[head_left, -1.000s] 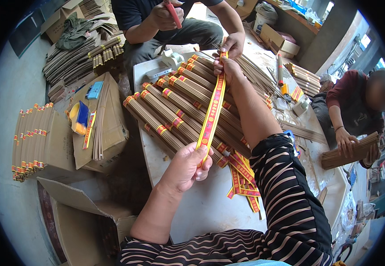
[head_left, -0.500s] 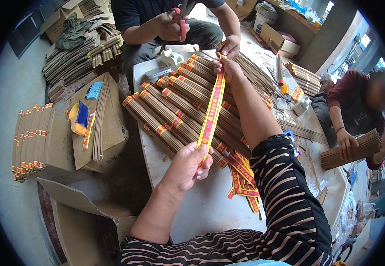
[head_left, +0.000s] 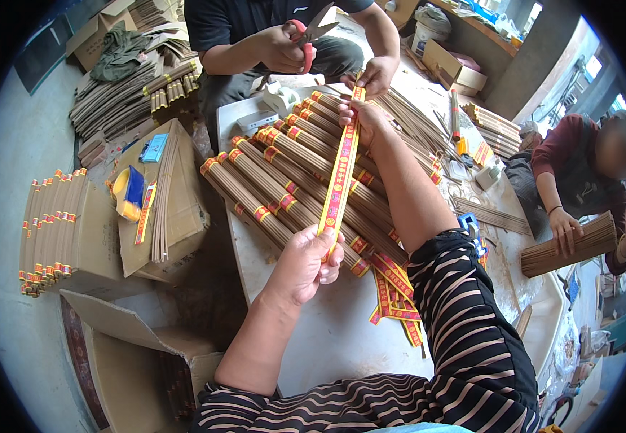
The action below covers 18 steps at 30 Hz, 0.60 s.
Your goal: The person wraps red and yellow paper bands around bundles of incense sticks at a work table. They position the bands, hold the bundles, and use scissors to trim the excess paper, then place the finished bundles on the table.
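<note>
A long red-and-yellow paper strip [head_left: 342, 167] is stretched between my hands above the table. My left hand [head_left: 307, 261] pinches its near end between thumb and fingers. Toward the far end, my right hand [head_left: 365, 121] is closed on the strip. Beyond it, a co-worker's hand [head_left: 378, 76] grips the tip, while their other hand [head_left: 284, 49] holds red-handled scissors [head_left: 311, 37] with the blades apart. Under the strip lie several bundles of thin brown sticks [head_left: 255, 189], wrapped with red-and-yellow bands. More printed strips [head_left: 398, 292] lie loose beside my right forearm.
The white table [head_left: 349, 353] carries the bundles. At left stand a cardboard box with a tape dispenser [head_left: 130, 193] on it, stacked bundles [head_left: 53, 231] and an open carton [head_left: 122, 361]. A second person at right holds a stick bundle [head_left: 569, 244]. A yellow cutter [head_left: 463, 146] lies at the table's far right.
The co-worker's scissors have risen and swung right, with their blades now plainly apart. The strip's far end and my right hand have shifted slightly left; my left hand barely moved.
</note>
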Available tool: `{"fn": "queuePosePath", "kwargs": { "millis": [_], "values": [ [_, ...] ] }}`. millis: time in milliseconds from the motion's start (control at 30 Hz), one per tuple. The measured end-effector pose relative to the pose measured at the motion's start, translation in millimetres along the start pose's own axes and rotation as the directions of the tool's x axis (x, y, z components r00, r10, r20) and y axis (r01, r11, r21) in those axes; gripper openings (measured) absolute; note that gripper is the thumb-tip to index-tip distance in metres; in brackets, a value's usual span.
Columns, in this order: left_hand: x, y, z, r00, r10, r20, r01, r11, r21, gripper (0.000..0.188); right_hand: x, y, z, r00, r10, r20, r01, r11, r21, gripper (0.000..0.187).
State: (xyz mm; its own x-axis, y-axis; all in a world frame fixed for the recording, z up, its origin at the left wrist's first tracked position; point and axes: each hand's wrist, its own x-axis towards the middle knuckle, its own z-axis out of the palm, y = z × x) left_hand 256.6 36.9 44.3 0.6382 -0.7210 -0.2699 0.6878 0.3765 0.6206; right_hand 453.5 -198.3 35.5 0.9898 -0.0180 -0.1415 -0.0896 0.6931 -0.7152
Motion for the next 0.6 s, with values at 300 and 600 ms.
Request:
{"fn": "queuePosePath", "kwargs": {
  "millis": [300,600],
  "values": [
    [1.8,0.0,-1.6,1.0,-0.002,0.006,0.002,1.0,-0.002,0.014,-3.8,-2.6,4.6,0.997,0.026,-0.066,-0.027,1.0,-0.004,0.014],
    [3.0,0.8,-1.2,1.0,-0.009,-0.009,0.009,1.0,0.007,0.014,1.8,-2.7,-1.7,0.998,0.05,-0.035,-0.049,0.998,0.047,0.012]
  ]
}}
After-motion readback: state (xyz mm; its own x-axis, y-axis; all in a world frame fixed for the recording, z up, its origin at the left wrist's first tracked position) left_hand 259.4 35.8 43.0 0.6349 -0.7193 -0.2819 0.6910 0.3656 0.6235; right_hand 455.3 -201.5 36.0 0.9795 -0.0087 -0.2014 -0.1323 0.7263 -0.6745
